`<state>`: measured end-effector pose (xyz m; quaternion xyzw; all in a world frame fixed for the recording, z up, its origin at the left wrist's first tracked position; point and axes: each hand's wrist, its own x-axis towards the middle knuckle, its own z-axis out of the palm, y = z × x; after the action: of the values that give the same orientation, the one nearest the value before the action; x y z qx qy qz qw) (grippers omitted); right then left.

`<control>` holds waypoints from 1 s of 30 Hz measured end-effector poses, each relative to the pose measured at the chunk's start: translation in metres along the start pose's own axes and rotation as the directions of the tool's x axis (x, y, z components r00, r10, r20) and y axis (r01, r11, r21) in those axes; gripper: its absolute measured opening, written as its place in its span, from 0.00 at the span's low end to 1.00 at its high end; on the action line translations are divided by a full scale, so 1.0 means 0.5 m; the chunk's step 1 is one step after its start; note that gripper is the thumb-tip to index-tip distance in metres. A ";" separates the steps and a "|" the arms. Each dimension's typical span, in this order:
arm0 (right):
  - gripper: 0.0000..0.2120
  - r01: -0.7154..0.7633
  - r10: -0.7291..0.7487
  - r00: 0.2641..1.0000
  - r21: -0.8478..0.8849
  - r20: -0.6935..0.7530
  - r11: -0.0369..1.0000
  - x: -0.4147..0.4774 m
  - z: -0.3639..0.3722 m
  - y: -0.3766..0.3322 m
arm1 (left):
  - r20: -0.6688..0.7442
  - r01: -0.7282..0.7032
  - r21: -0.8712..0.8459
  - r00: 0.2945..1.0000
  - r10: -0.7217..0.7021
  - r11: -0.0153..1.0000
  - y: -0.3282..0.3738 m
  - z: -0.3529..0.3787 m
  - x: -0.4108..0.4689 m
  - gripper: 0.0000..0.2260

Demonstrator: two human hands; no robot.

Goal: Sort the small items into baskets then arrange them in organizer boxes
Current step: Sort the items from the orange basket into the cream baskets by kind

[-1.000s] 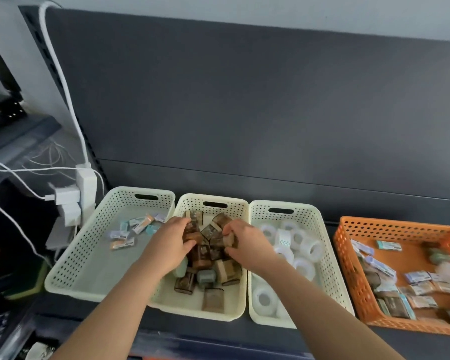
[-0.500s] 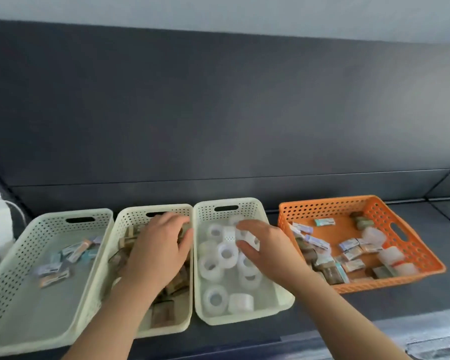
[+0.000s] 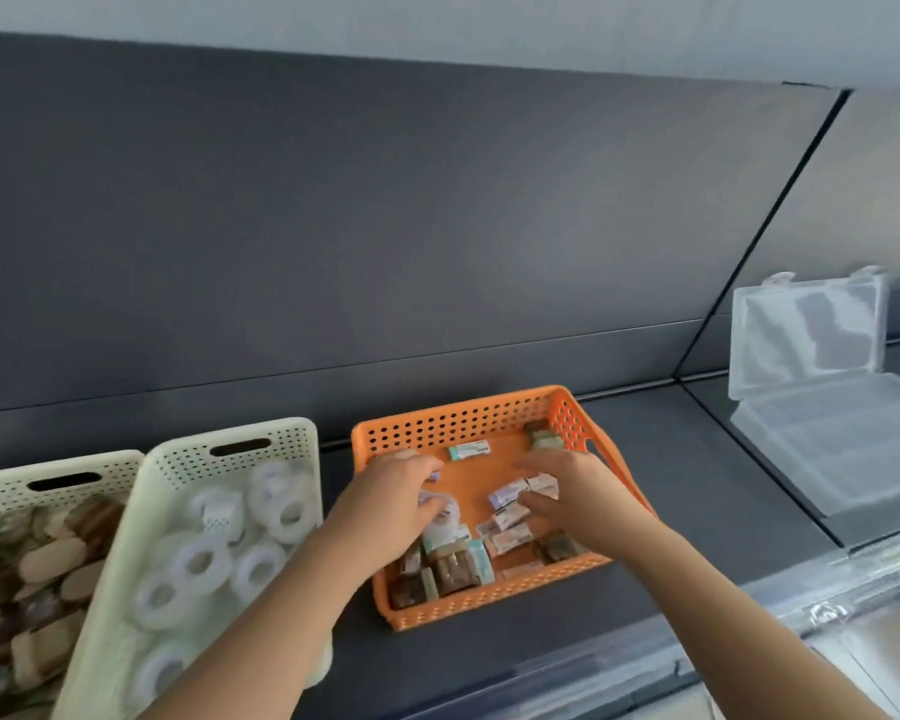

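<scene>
Both my hands are inside the orange basket point(image 3: 462, 422), which holds small white and teal packets point(image 3: 470, 450) and brown wrapped pieces point(image 3: 453, 569). My left hand point(image 3: 391, 506) is at the basket's left side, its fingers curled over a white tape roll point(image 3: 444, 507). At the basket's right side my right hand point(image 3: 575, 493) reaches with relaxed fingers spread toward a cluster of small white packets point(image 3: 510, 497) and holds nothing that I can see.
Left of the orange basket stands a cream basket point(image 3: 230, 440) of white tape rolls. Further left is a cream basket point(image 3: 58, 472) of brown pieces. A clear organizer box point(image 3: 827, 439) with its lid raised sits on the dark shelf at the right.
Both hands moved right, from the brown-piece and tape-roll baskets into the orange basket. The view swung right, so the leftmost cream basket is out of sight and the organizer box appears.
</scene>
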<state>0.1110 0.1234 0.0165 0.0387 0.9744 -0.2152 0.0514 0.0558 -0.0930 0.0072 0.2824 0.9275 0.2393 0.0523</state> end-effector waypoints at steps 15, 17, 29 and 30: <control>0.21 0.212 -0.069 0.917 -0.333 0.394 0.919 0.148 0.059 0.070 | 0.067 0.225 0.104 0.970 -0.233 0.969 -0.027 0.069 0.053 0.07; 0.22 0.206 -0.063 0.912 -0.322 0.405 0.924 0.152 0.061 0.072 | 0.046 0.252 0.103 0.965 -0.258 0.962 -0.029 0.069 0.050 0.06; 0.15 0.264 -0.110 0.902 -0.331 0.418 0.906 0.159 0.069 0.082 | 0.026 0.279 0.042 0.960 -0.280 0.959 -0.012 0.079 0.066 0.08; 0.15 0.268 -0.117 0.903 -0.329 0.414 0.905 0.158 0.067 0.083 | 0.030 0.274 0.033 0.961 -0.275 0.961 -0.011 0.080 0.065 0.07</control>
<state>0.0397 0.1510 -0.0404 -0.1132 0.9670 -0.0308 0.2260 0.0352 -0.0623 -0.0294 0.1560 0.9599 0.2117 0.0968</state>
